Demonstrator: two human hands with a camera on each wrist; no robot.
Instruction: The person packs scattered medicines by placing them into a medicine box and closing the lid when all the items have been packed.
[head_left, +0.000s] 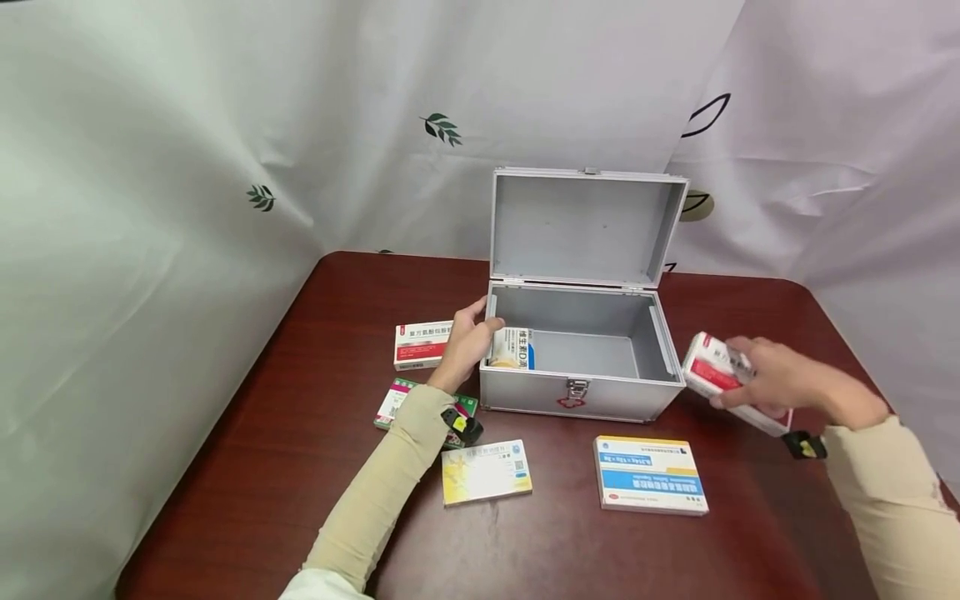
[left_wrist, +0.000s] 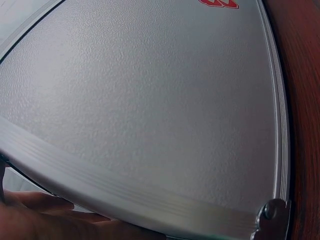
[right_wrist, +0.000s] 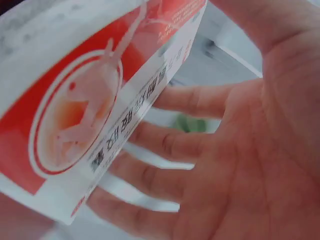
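My left hand (head_left: pixel 467 343) grips the left wall of a silver metal case (head_left: pixel 525 393), its thumb over the rim and its fingers along the outside. The lid stands raised at the back. In the left wrist view, the textured case side (left_wrist: pixel 150 100) fills most of the picture, with the fingers (left_wrist: pixel 55 210) at its edge. Inside the case, at the left end, lies a white, yellow and blue medicine box (head_left: pixel 516 350). Right of the case, my right hand (head_left: pixel 783 377) holds a red-and-white medicine box (head_left: pixel 708 367) between thumb and fingers, tilted; its printed side (right_wrist: pixel 145 95) faces the right wrist camera.
Another red-and-white medicine box (head_left: pixel 418 346) lies left of the case. A green-and-pink box (head_left: pixel 390 404) is partly under the left forearm. In front lie a yellow-and-white box (head_left: pixel 483 473) and a blue-and-white box (head_left: pixel 651 477). A pale curtain (head_left: pixel 337 100) hangs behind the dark red table (head_left: pixel 300 417).
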